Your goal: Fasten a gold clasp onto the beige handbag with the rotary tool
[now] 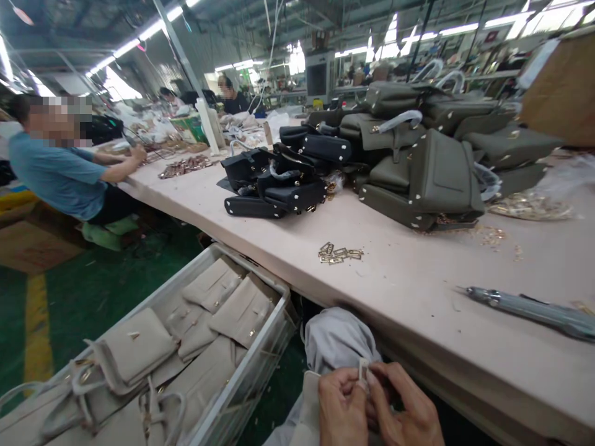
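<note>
Below the tabletop's (418, 279) near edge, the left hand (341, 406) and right hand (404, 412) meet, fingers pinched shut on a small pale strap piece (363, 370), held upright over the lap, seemingly for close handling. Gold buckles (339, 253) lie near that edge.

A broad bare strip of counter (400, 291) lay open ahead, broken only by the small buckles (341, 253) mid-way and a tool (534, 308) to the right. Further back, black bags (274, 183) and olive bags (427, 167) walled off the far side. On the left, a bin (242, 384) of beige bags (139, 347) stood against the counter edge.
</note>
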Available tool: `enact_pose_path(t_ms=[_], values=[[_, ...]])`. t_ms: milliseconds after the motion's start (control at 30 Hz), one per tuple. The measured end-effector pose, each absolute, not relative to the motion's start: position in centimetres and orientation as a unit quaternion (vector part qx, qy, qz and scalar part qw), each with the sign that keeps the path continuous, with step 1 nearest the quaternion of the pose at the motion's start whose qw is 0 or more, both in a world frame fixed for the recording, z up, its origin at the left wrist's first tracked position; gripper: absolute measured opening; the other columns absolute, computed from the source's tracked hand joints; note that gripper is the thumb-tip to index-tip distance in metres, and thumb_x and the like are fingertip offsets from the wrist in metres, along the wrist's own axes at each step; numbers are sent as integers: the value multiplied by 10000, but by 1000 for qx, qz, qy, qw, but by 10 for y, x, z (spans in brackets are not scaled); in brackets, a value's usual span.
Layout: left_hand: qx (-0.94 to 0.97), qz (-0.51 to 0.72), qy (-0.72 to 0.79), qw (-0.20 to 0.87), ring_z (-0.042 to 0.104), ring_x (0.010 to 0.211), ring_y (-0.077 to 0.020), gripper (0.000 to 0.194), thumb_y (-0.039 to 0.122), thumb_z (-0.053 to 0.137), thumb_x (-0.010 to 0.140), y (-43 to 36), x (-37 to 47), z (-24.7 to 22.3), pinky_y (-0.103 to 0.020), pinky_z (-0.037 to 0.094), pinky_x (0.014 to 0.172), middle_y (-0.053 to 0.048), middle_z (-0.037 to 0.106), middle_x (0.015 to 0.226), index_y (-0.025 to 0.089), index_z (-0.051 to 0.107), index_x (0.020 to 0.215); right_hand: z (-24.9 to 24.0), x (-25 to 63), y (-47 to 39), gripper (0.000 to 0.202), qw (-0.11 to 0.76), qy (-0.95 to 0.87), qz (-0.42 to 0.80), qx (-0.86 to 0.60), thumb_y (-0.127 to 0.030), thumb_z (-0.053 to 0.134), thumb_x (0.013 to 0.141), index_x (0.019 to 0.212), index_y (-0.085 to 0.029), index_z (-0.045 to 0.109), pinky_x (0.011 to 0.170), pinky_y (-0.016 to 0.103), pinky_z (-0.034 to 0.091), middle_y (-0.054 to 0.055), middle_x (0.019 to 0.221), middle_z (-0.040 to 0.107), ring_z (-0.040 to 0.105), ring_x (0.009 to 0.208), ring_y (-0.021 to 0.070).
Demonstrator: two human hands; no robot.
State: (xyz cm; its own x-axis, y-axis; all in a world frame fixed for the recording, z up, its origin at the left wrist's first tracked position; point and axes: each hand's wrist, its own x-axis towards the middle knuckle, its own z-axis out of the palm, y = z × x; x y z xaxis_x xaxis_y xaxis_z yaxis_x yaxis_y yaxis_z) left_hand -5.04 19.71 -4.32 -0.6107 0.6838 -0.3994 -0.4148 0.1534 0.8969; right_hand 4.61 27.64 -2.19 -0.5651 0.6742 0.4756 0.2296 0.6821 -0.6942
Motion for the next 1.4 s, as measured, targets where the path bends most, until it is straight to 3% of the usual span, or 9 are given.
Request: enact_pose_path(t_ms=[167, 400, 600, 767, 867, 1000, 1133, 1233, 1400], values=[[110, 645, 615, 440, 701, 470, -208, 534, 612, 741, 853, 200, -53, -30, -237, 534, 447, -130, 770, 763, 90, 753, 965, 27, 40, 310, 138, 421, -816, 249, -308, -300, 589, 1080, 1134, -207, 676, 701, 241, 539, 29, 932, 657, 649, 776, 153], [148, 639, 610, 445, 725, 506, -203, 442, 533, 670, 924, 200, -52, -28, -214, 482, 453, -127, 775, 780, 95, 730, 936, 66, -13, 423, 189, 381, -861, 212, -261, -296, 605, 1019, 1117, -161, 696, 755, 326, 495, 51, 924, 659, 609, 781, 189], [153, 640, 620, 428, 714, 484, -228, 437, 530, 608, 918, 201, -55, -39, -240, 452, 456, -133, 765, 705, 106, 712, 900, 57, -86, 502, 245, 208, -942, 132, -226, -151, 686, 916, 1159, -156, 708, 847, 334, 465, 63, 1025, 702, 605, 914, 229], [154, 648, 617, 418, 726, 501, -242, 430, 522, 579, 908, 199, -61, -34, -256, 452, 468, -131, 773, 745, 111, 702, 942, 60, -106, 511, 193, 89, -976, 0, -199, -165, 644, 1005, 1179, -160, 725, 856, 341, 423, 104, 1046, 713, 581, 1026, 280], [156, 645, 618, 421, 729, 507, -255, 396, 495, 569, 897, 197, -62, -24, -261, 447, 473, -104, 739, 668, 118, 691, 881, 63, -108, 512, 204, 59, -981, -38, -180, -184, 597, 1031, 1187, -148, 722, 881, 363, 406, 141, 1058, 695, 569, 1054, 311], [157, 632, 625, 430, 717, 493, -253, 390, 480, 551, 882, 198, -62, -16, -258, 421, 466, -105, 722, 619, 118, 694, 858, 64, -111, 520, 341, 58, -970, 40, -232, -163, 653, 972, 1307, -104, 673, 851, 332, 419, 128, 1065, 701, 609, 1021, 279], [165, 635, 622, 428, 724, 507, -247, 390, 474, 531, 874, 199, -61, -19, -251, 406, 457, -139, 761, 708, 117, 687, 865, 65, -112, 525, 253, 52, -973, 64, -214, -134, 674, 928, 1163, -173, 759, 786, 299, 417, 64, 981, 698, 621, 902, 217], [157, 640, 623, 421, 724, 496, -252, 410, 488, 531, 865, 201, -60, -27, -246, 398, 438, -138, 762, 718, 109, 688, 891, 66, -105, 525, 149, 122, -963, 141, -196, -189, 673, 919, 977, -213, 808, 776, 299, 430, 54, 929, 668, 610, 855, 202], [158, 647, 612, 426, 720, 486, -234, 374, 453, 550, 866, 200, -63, -29, -235, 422, 440, -140, 772, 736, 109, 694, 882, 72, -66, 500, 162, 386, -835, 350, -178, -360, 772, 895, 982, -236, 828, 742, 318, 465, 63, 1022, 670, 625, 865, 203]])
